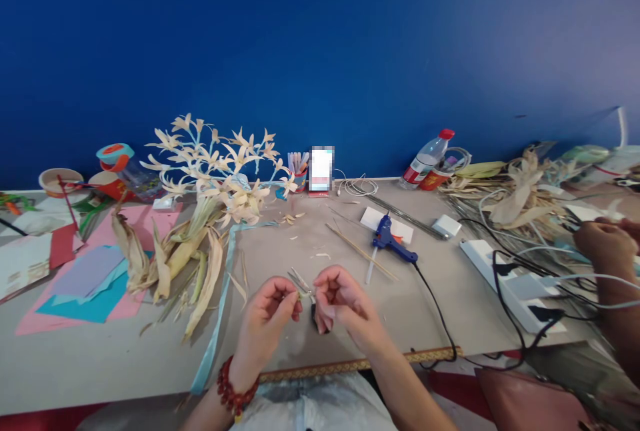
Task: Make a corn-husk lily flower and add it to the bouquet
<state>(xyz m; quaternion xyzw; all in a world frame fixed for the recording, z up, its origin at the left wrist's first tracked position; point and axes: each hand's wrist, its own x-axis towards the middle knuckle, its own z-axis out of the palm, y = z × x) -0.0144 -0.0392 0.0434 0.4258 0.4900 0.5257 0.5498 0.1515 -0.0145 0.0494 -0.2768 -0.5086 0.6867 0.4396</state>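
My left hand (pixel 267 314), with a red bead bracelet at the wrist, is closed in a pinch on a small pale husk piece (pixel 300 282) held above the grey table (pixel 440 298). Facing it, my right hand (pixel 337 299) has its fingers curled and pinches the same piece from the other side; something dark shows under its fingers, too small to name. A pile of dried corn husks (pixel 170 258) lies to the left of my hands. Behind that pile stands a branch of cream husk flowers (pixel 215 164).
A blue glue gun (pixel 393 241) with a black cord lies right of centre, beside thin wooden sticks (pixel 360 251). Coloured paper sheets (pixel 90 278) lie at the left. A white power strip (pixel 505 284) and another person's hand (pixel 603 244) are at the right. A water bottle (pixel 427 158) lies by the blue wall.
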